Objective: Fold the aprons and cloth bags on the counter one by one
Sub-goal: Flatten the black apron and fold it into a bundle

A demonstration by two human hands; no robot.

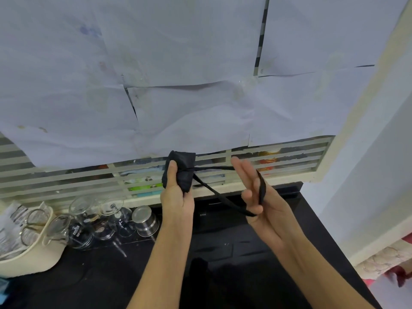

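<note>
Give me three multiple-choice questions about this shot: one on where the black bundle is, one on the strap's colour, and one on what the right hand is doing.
1. Where is the black cloth bundle?
A) Flat on the counter
B) Gripped in the left hand, raised above the counter
C) Draped over the right forearm

2. What colour is the strap that runs from the bundle?
A) White
B) Red
C) Black

3. What is the right hand doing?
A) Holding the strap, looped over its curled fingers
B) Resting empty on the counter
C) Clenched in an empty fist

Answers: 1 B, the left thumb and fingers wrap round it in mid-air. 2 C, it is as dark as the bundle. 3 A, the strap passes round the lower fingers.
</note>
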